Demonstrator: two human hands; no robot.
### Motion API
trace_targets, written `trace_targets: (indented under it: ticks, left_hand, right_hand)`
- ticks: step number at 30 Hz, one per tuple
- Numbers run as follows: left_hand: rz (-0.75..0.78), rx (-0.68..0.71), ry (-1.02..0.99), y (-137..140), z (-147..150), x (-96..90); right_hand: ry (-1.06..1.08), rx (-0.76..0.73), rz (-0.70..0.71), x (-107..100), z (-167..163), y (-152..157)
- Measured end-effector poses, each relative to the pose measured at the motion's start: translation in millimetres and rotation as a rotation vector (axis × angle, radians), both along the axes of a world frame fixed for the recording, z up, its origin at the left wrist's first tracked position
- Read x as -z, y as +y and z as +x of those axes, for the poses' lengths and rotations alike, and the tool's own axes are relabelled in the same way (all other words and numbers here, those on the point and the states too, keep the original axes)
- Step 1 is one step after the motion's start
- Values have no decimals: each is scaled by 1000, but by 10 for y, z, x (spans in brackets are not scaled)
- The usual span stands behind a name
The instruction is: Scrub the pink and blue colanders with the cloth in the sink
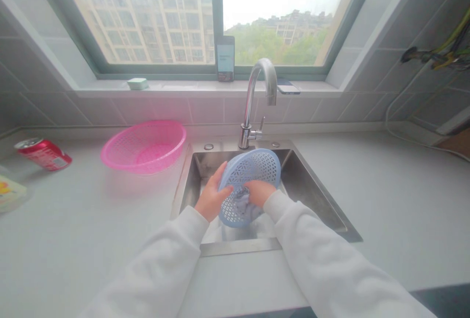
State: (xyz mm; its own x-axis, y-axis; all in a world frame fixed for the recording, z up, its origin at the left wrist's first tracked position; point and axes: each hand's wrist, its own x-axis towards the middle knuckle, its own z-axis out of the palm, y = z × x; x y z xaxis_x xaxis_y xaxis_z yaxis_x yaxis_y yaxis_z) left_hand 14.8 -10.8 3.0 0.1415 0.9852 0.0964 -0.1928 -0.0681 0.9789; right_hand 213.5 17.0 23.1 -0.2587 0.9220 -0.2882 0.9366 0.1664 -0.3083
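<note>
Over the sink a blue plastic colander is tilted up on its side, its inside facing me. My left hand is closed on its left rim, thumb on the inner side. Inside the colander, my right hand is closed on a crumpled pale cloth and presses it to the perforated wall. The right fingertips are partly hidden by the cloth. Behind the colander stands a chrome faucet, with no water seen running from it.
A pink basket stands left of the sink. Farther left, a red can lies tilted beside a clear packet. A phone leans upright at the window; another phone and a pale green box lie on the sill.
</note>
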Motion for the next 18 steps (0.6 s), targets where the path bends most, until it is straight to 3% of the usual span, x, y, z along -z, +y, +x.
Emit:
trace_targets:
  ticks: [5,9,12,14,18]
  left_hand:
    - [28,13,64,7,-26,29]
    - [33,9,17,-9,6,-16]
    - [-17,49,-41,-28,50,-57]
    - [-59,105,-67,-43,83,-76]
    - [-47,141,-196,-63,130,-99]
  right_hand:
    - [-79,297,98,-178,173,139]
    - [216,483,351,-237,239,168]
    - [587,460,588,-156,227,147]
    - [794,401,647,-90,171,107]
    - [988,129,440,-64,-8,-18]
